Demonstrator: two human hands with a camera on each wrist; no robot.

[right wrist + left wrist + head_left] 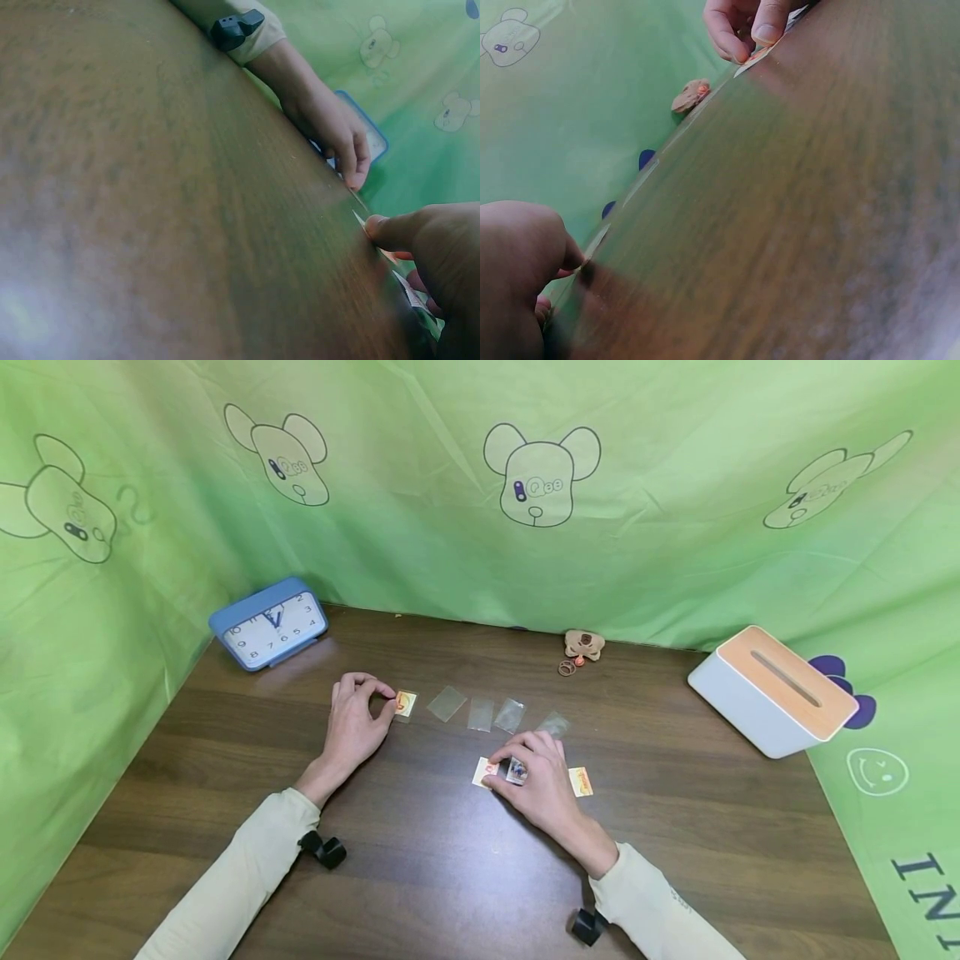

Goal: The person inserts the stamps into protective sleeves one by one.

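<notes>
My left hand [356,722] pinches the left edge of a small yellow-and-orange card [406,702], which lies on a clear plastic sleeve whose lower edge shows beneath it. To the right, my right hand [536,781] has its thumb and index finger on a small white card [484,772] with a red mark, gripping it at the tabletop. Under that palm, a dark-pictured card [516,771] is partly covered. An orange-and-white card [581,782] lies just beyond the hand's right side. In the right wrist view, the thumb [377,227] presses at the card's edge.
Several clear sleeves [447,703] lie in a row between and behind the hands. A blue clock [272,622] stands at the back left, a white tissue box with a wooden lid [772,693] at the right. A brown bear-shaped trinket [584,645] lies near the green curtain [420,560].
</notes>
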